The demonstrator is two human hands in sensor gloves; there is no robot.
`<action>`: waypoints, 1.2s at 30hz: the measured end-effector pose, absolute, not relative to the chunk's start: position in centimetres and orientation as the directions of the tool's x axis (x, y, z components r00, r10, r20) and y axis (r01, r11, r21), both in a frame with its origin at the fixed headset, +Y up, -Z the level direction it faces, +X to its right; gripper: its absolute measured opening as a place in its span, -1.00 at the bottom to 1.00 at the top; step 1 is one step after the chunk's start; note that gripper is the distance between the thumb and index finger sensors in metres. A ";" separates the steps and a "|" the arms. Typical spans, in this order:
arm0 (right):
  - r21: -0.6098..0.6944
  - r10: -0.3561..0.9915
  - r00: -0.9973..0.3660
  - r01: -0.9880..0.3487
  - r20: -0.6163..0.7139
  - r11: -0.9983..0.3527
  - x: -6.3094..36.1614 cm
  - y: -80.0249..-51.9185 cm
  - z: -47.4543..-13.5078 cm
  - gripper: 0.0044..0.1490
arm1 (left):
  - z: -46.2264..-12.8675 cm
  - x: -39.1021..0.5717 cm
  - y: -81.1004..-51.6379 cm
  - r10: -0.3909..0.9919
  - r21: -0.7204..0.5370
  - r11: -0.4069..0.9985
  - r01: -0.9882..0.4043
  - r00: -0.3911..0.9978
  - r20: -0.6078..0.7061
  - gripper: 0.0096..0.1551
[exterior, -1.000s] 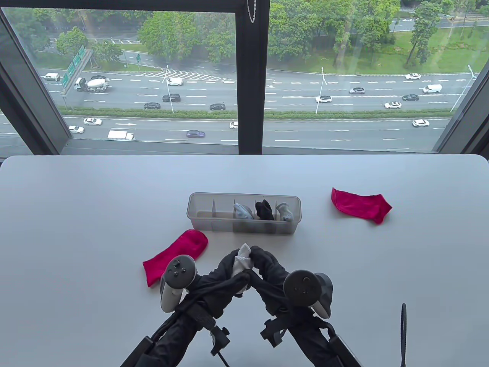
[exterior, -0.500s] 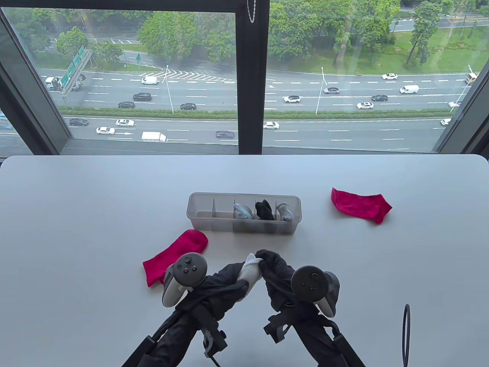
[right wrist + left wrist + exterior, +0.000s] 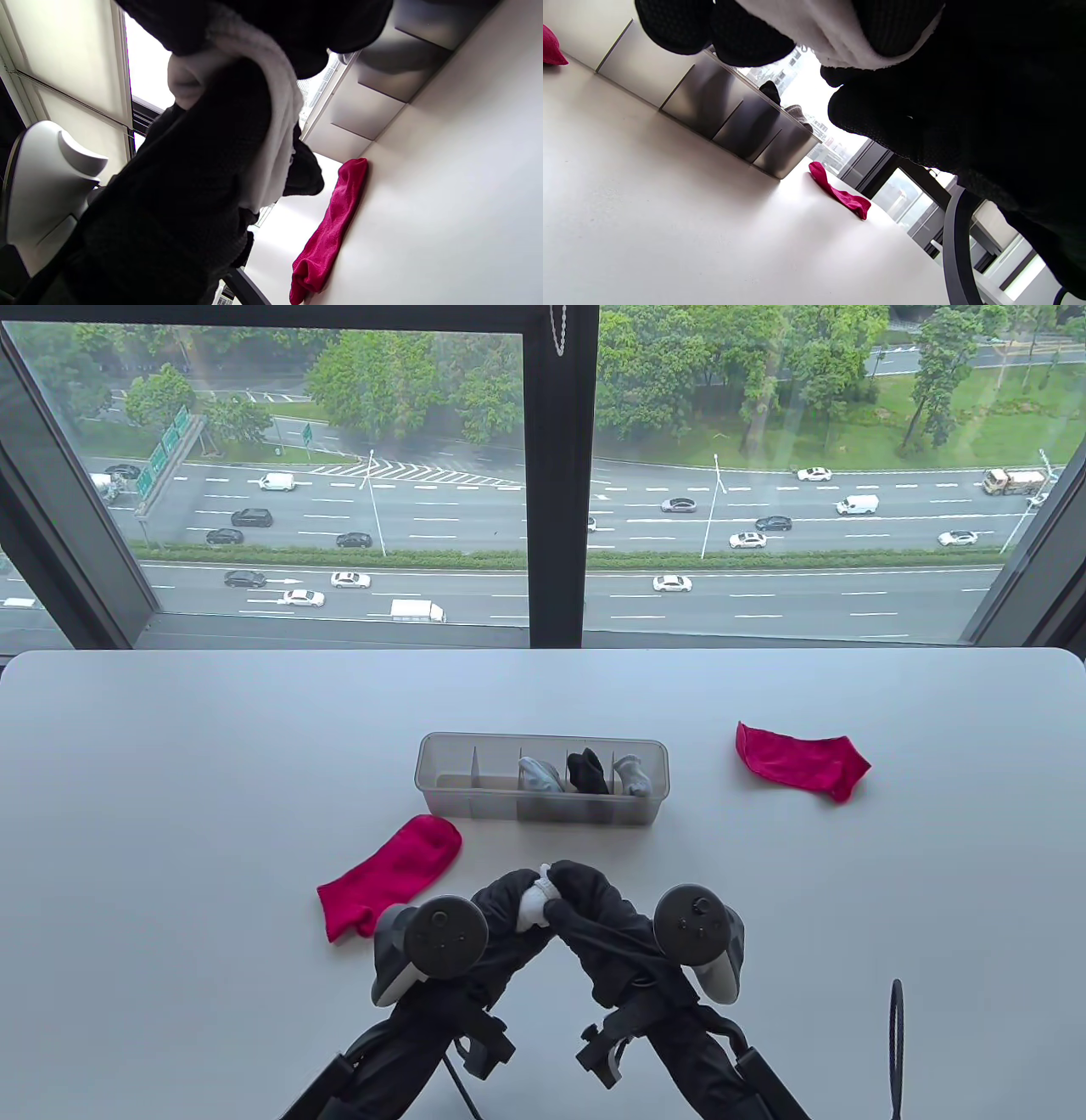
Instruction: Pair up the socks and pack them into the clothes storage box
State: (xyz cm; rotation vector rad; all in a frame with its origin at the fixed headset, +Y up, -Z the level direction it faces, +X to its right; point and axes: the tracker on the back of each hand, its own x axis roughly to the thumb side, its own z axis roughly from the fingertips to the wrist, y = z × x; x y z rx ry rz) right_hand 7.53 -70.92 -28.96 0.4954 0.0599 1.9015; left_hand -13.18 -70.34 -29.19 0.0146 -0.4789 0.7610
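White knit, bunched into a small wad: that is the white sock bundle (image 3: 534, 902) I have between both gloves, held above the near middle of the pale grey table (image 3: 170, 780). My left hand (image 3: 496, 912) curls round its left side and my right hand (image 3: 594, 903) closes over its top and right side, so the fingers (image 3: 746, 34) of both are curled tight onto the cloth, with only a strip of white showing between them. In the right wrist view the bundle (image 3: 271, 127) runs as a long fold between the black gloves; in the table view its long axis is too hidden to tell.

Just beyond my hands stands the clear plastic storage box with dividers (image 3: 543, 806), its long side running left to right. Its three right compartments hold a light blue-grey rolled pair (image 3: 539, 774), a black rolled pair (image 3: 587, 770) and a grey rolled pair (image 3: 633, 774); the two left compartments show only their walls.

A flat red sock (image 3: 390, 874) lies near left of the box, slanting from near left to far right, just beside my left hand. A second red sock (image 3: 802, 761) lies well apart to the right of the box, its long axis roughly left to right. Bare table spreads wide on the left and right, up to the far edge under the window (image 3: 339, 475).
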 end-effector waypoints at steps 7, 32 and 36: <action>0.050 0.821 -0.481 -0.853 0.309 -0.519 9.8 -71.4 -29.6 -0.47 | -29.1 -13.1 -70.1 0.694 -0.173 0.681 -0.711 0.552 0.463 -0.38; 0.152 0.806 -0.504 -0.811 0.312 -0.566 9.7 -71.9 -30.1 -0.47 | -30.3 -14.4 -70.5 0.929 -0.507 0.371 -0.778 0.304 0.213 -0.27; 0.212 0.808 -0.483 -0.797 0.337 -0.566 8.4 -71.5 -29.9 -0.46 | -30.3 -14.8 -70.4 0.928 -0.393 0.372 -0.841 0.320 0.192 -0.21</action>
